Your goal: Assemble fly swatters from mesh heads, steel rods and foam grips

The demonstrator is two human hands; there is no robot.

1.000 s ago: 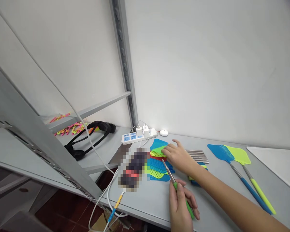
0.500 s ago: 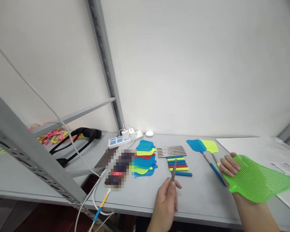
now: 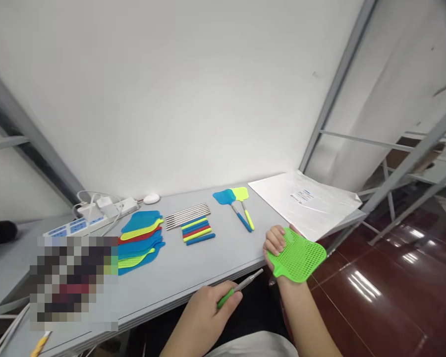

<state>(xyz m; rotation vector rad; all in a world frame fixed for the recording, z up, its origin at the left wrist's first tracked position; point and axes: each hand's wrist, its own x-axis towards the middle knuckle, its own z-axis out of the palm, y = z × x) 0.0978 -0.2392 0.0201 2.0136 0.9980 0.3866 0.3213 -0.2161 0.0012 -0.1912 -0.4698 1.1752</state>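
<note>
My left hand [image 3: 211,307] is closed around a green handle with a silver telescopic rod [image 3: 248,280] sticking out, its tip pointing up and right. In my right hand [image 3: 275,241] is a bright green fly swatter head [image 3: 300,257], fingers curled over its edge, its short neck pointing down-left toward the rod tip. Rod and neck are apart. Two fly swatters with handles, one blue [image 3: 223,197] and one yellow [image 3: 241,193], lie on the shelf beyond. Left of them are a row of metal rods [image 3: 188,216], several coloured handles [image 3: 198,238] and a pile of swatter heads [image 3: 141,220].
A white plastic package [image 3: 286,198] covers the shelf's right end. At the back left stand a power strip [image 3: 92,223] with chargers and a small white round device [image 3: 151,199]. A blurred-out patch [image 3: 74,282] hides the left front. Metal posts [image 3: 334,89] frame the shelf.
The view has swung right. My left hand has lowered and tilted the rod toward the green swatter head, and its green handle now shows. Both hands have moved closer together, in front of the shelf edge.
</note>
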